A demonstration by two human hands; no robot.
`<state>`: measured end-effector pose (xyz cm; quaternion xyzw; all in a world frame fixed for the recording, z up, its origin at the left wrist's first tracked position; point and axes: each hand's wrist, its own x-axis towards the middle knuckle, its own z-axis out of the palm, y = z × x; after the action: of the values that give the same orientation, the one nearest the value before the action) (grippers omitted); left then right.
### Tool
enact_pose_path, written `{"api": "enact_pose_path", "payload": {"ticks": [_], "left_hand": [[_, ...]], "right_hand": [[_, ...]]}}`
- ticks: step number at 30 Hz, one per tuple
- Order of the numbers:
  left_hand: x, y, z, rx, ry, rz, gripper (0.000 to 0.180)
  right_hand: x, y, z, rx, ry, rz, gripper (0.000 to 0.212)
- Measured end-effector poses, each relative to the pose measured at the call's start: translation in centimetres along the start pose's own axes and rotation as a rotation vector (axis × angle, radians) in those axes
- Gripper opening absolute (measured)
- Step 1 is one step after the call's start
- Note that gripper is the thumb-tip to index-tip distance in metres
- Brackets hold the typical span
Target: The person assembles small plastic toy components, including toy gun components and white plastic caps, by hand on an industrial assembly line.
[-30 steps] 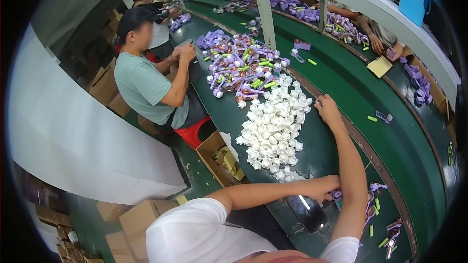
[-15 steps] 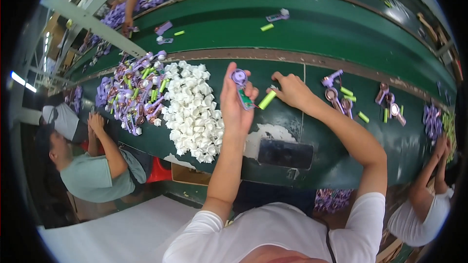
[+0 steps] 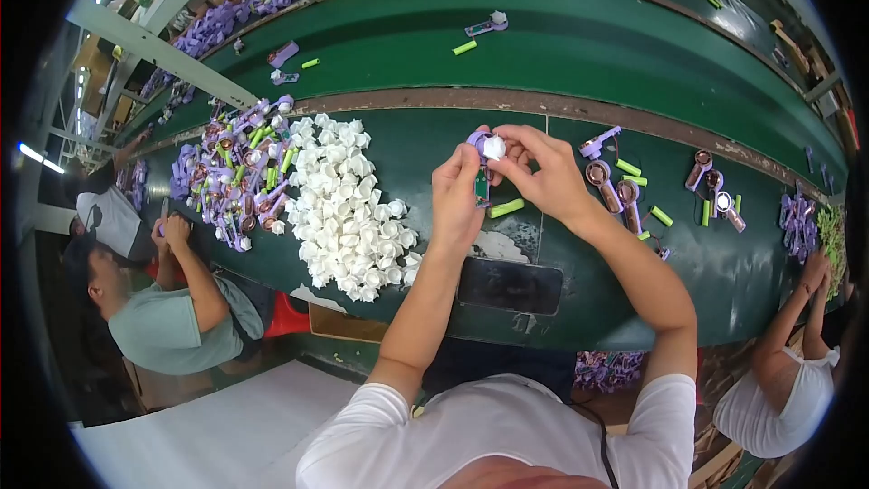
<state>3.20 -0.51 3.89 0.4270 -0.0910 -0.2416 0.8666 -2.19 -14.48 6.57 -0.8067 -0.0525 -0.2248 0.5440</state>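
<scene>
My left hand [image 3: 459, 188] is closed around a purple plastic housing [image 3: 475, 138] with a round head, which looks like a small handheld fan. A green circuit board [image 3: 482, 185] shows in its handle. The fingers of my right hand [image 3: 549, 178] pinch a small white petal-shaped plastic piece [image 3: 494, 148] against the round head. A yellow-green battery cell [image 3: 506, 208] sits just below the housing, beside my hands; any wire joining them is hard to make out. Left of my left hand spreads a heap of similar white pieces [image 3: 339, 208].
Purple housings with batteries [image 3: 244, 158] are piled at the left; several more housings [image 3: 625, 190] lie at the right. A dark phone-like slab [image 3: 510, 287] rests nearer me. Beyond the table ledge runs a green belt [image 3: 380, 45] carrying a few parts. Co-workers sit on both sides.
My right hand has come left to meet my left hand, and a white piece now shows against the housing's head. The battery hangs lower beside the hands. Parts on the belt appear shifted left.
</scene>
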Motion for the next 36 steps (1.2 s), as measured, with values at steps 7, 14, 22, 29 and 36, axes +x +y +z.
{"api": "enact_pose_path", "payload": {"ticks": [7, 14, 22, 29, 36], "left_hand": [[-0.6, -0.9, -0.2, 0.204, 0.029, 0.047, 0.027], [-1.0, -0.1, 1.2, 0.208, -0.07, 0.012, 0.037], [-1.1, -1.4, 1.3, 0.184, -0.125, 0.238, 0.037], [-0.8, -1.4, 0.5, 0.649, 0.032, 0.247, 0.041], [-6.6, -2.0, -0.3, 1.217, -0.107, 0.507, 0.049]], "right_hand": [[-1.9, 0.6, 0.3, -0.153, 0.099, -0.066, 0.034], [-1.7, -0.7, -2.6, 0.023, 0.002, 0.072, 0.041], [-3.2, 1.2, 0.8, 0.393, 0.1, 0.114, 0.037], [-2.4, 2.2, 1.8, 0.41, 0.213, 0.418, 0.031], [7.2, 11.4, 1.7, 0.012, 0.334, 0.368, 0.035]]}}
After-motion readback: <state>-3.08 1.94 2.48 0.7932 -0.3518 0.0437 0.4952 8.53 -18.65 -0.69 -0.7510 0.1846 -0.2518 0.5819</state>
